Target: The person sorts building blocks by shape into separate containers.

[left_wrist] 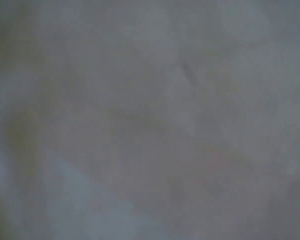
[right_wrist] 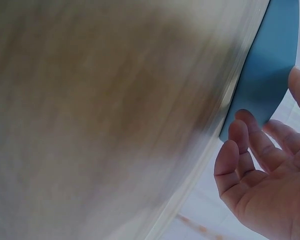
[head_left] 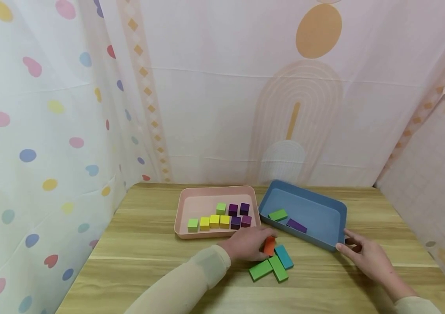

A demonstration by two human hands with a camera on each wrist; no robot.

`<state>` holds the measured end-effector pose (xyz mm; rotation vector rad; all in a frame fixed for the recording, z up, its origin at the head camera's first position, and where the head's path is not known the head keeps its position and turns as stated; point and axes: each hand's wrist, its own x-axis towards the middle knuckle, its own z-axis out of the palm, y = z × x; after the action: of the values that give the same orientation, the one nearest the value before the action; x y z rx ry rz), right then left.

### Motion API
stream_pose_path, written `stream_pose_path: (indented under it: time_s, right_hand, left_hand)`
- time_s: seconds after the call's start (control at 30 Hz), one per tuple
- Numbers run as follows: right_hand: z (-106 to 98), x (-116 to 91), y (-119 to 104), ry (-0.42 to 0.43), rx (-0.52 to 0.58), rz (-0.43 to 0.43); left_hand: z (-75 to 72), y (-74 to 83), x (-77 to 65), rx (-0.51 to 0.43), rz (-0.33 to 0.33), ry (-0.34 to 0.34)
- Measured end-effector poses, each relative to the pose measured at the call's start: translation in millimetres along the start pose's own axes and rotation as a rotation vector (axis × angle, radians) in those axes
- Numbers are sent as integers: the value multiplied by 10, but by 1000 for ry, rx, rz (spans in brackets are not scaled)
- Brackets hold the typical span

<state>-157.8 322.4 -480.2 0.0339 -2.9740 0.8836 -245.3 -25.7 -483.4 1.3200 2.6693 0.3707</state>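
My left hand reaches in from the front, thumb and fingers pinching an orange block over the table. Right beside it lie a teal block and two green blocks, one slanted and one farther left. My right hand holds the near right corner of a blue tray, thumb and fingers against its walls; the right wrist view also shows the tray wall at the fingertips. Inside that tray lie a green block and a purple block. The left wrist view is only a blur.
A pink tray stands left of the blue one, almost touching it. It holds several small cubes: light green, yellow and purple. The wooden table ends at hanging patterned curtains behind and on both sides.
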Motion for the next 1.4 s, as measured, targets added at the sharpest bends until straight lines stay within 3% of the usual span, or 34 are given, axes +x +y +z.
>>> stream_pose_path:
  time_s: [0.33,0.6,0.83,1.03,1.2,1.4]
  right_hand:
    - [-2,-4,1,-4,5,-1]
    - [-5,-5,-16,1,0,-2]
    - [-9,-1,-9,-7,4,5]
    - [29,-19,10,2,14,6]
    - [28,-10,9,1,13,7]
    - [25,-2,15,12,16,8]
  left_hand:
    - [18,-16,-11,-56,-33,-11]
    - [-108,58,76,-125,-55,34]
    - [-262,306,397,-134,-73,124]
    - [-169,589,752,-53,-104,185]
    - [-5,782,967,-67,-219,231]
    - [141,955,1128,-106,-386,305]
